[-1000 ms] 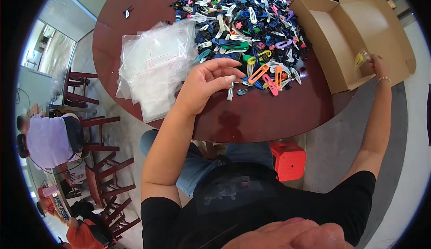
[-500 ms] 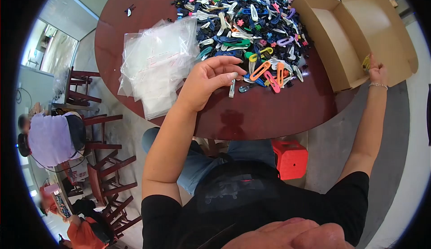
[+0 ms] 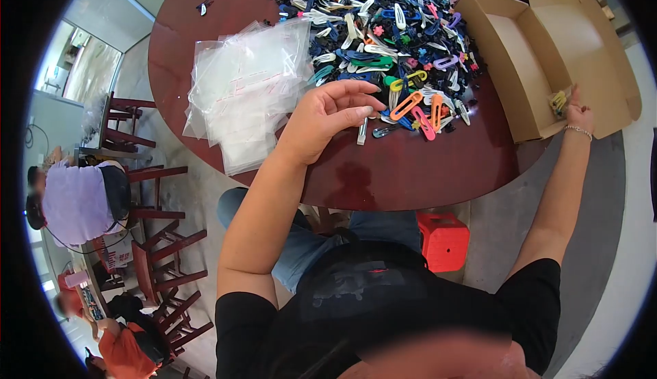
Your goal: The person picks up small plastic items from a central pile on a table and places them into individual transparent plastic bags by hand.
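My left hand [image 3: 327, 118] hovers palm-up over the round dark-red table [image 3: 410, 174], its fingers loosely curled and apart with nothing seen in them. Its fingertips are at the near edge of a big pile of coloured hair clips [image 3: 383, 37]. A silver clip [image 3: 361, 131] lies on the table just below them. My right hand [image 3: 579, 113] reaches to the near corner of an open cardboard box [image 3: 520, 57] and pinches a small clear packet of yellow clips [image 3: 560, 101] just inside the box wall.
A stack of clear plastic bags [image 3: 243, 88] lies left of the pile. A red stool [image 3: 445, 242] stands under the table by my knees. Wooden chairs [image 3: 161, 256] and other seated people [image 3: 79, 201] are off to the left.
My right hand has lowered the packet of yellow clips from above the box rim to inside the box's near corner. My left hand has stayed in place.
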{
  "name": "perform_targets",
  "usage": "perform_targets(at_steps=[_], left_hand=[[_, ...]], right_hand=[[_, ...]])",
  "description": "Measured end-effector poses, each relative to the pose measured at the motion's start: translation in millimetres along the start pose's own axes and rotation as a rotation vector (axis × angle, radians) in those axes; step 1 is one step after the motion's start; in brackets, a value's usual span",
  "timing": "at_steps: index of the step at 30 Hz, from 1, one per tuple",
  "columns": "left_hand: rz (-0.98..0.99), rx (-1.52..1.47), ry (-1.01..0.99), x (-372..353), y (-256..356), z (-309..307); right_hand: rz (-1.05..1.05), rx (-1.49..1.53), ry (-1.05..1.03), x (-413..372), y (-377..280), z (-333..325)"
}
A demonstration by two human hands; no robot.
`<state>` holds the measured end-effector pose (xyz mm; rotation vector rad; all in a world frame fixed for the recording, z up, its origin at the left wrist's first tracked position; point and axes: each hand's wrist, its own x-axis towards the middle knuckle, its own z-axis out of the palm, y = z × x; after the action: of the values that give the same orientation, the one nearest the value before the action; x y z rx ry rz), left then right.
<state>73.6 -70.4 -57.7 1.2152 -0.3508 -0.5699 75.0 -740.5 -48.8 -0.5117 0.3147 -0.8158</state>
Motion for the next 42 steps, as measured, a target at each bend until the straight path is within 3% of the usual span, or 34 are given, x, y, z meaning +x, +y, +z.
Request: perform_targets(at_steps=[4, 6, 7, 9, 10, 12, 16, 18, 24, 28, 31, 33, 34, 36, 42], left_hand=[[0.012, 0.004, -0.01, 0.0, 0.6, 0.1], [0.011, 0.008, -0.012, 0.0, 0.5, 0.1], [0.013, 0.011, -0.013, 0.0, 0.4, -0.1], [0.016, 0.012, -0.016, -0.6, 0.4, 0.8], [0.016, 0.007, -0.015, -1.2, 1.2, 1.3], [0.029, -0.001, -0.011, -0.8, 2.5, 0.8], [0.026, -0.011, 0.007, -1.3, 0.0, -0.6], [0.017, -0.002, 0.008, -0.2, 0.2, -0.9], [-0.002, -0.001, -0.007, 1.2, -0.9, 1.5], [0.004, 0.002, 0.02, -0.2, -0.4, 0.1], [0.012, 0.005, 0.023, 0.3, -0.6, -0.1], [0.019, 0.002, 0.019, 0.9, -0.2, 0.2], [0.022, 0.002, 0.018, 0.5, 0.1, 0.6], [0.028, 0.001, 0.013, 0.6, 0.2, 1.1], [0.021, 0.012, 0.011, -0.6, 0.3, 1.0]], right_hand=[[-0.085, -0.182, 0.052, -1.6, -3.4, 3.2], [-0.234, -0.826, 0.08, -7.8, 5.8, 14.2], [-0.233, -0.825, 0.08, -17.4, 10.2, 22.7], [-1.048, -2.078, -0.281, -40.2, 14.2, 35.2], [-1.055, -2.078, -0.28, -44.5, 14.4, 38.7], [-0.79, -2.596, -0.31, -46.3, 14.8, 49.3], [-0.773, -2.661, -0.335, -28.0, -0.9, 32.6], [-0.607, -2.642, -0.291, -22.8, -8.6, 30.7], [-0.778, -2.661, -0.028, -30.2, -7.4, 33.4], [-0.759, -2.795, -0.049, -54.5, 12.1, 44.9], [-0.623, -2.817, -0.012, -59.4, 10.0, 54.4], [-0.918, -2.55, 0.043, -30.2, -7.5, 36.1], [-0.916, -2.554, 0.044, -27.7, -12.7, 33.3], [-0.696, -2.478, -0.084, -23.0, -22.0, 30.2], [-0.719, -2.415, -0.203, -8.4, -38.9, 11.6]])
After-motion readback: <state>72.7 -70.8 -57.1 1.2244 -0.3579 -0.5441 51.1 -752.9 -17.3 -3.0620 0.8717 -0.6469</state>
